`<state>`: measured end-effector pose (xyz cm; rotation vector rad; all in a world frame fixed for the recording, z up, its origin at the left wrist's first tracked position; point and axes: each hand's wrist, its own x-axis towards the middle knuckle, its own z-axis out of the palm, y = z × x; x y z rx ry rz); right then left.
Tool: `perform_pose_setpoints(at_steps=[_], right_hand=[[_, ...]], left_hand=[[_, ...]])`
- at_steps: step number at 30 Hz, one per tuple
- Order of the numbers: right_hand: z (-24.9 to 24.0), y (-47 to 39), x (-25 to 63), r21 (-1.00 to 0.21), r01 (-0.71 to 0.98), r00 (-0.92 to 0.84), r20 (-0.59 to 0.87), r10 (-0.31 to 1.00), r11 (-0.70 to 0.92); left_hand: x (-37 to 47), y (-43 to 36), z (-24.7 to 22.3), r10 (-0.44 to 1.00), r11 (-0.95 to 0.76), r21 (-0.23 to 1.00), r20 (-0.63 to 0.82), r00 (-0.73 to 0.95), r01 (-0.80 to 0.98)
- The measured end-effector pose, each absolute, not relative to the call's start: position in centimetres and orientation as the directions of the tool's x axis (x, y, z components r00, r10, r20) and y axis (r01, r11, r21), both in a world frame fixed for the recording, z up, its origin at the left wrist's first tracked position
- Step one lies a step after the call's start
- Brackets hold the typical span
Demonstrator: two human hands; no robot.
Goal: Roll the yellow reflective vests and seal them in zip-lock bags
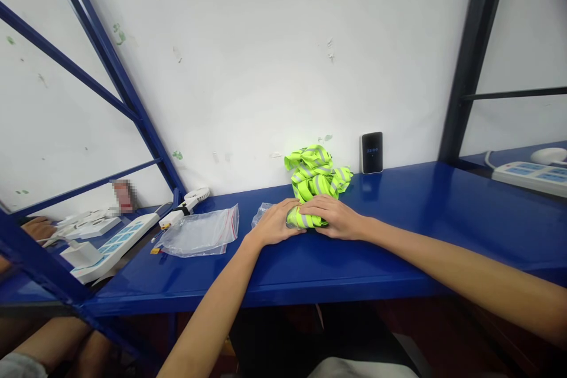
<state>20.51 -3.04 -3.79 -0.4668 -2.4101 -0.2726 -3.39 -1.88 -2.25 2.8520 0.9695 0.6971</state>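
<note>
1. L forearm [217,301]: bare, up from the bottom edge, angled right.
2. L wrist [253,242]: roughly in line with the forearm.
3. L hand [272,224]: back up, fingers curled, thumb low, gripping.
4. R forearm [443,255]: bare, in from the right edge, angled up-left, flatter than L.
5. R hand [339,218]: back up, fingers bent toward L, thumb below, gripping.
6. Hands near each other, fingertips facing.

Safety vest bundle [312,172] on table [398,254], centre, wall [266,53] behind; front end between left hand [275,223] and right hand [335,217]. Phone [372,153] right of bundle, at table's back edge. Zip bags [204,231] left of left hand. Left power strip [126,243] past left frame post [126,85]; right power strip [529,178] past right frame post [472,65].
</note>
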Motion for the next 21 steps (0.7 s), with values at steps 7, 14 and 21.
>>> perform_pose_setpoints(at_steps=[7,14,21], right_hand=[[-3.68,-3.07,20.33,-0.008,0.421,-0.681,0.658,0.322,0.907],[-3.6,-3.13,20.64,-0.033,0.424,-0.673,0.657,0.34,0.905],[-3.66,-3.29,20.73,0.021,0.41,-0.698,0.651,0.299,0.912]], left_hand=[[-3.3,-1.7,-2.54,0.575,-0.803,0.123,0.413,0.706,0.583],[-2.76,-2.31,-1.88,0.56,-0.815,0.132,0.428,0.709,0.564],[-2.71,-2.64,-1.87,0.626,-0.765,0.103,0.351,0.696,0.636]])
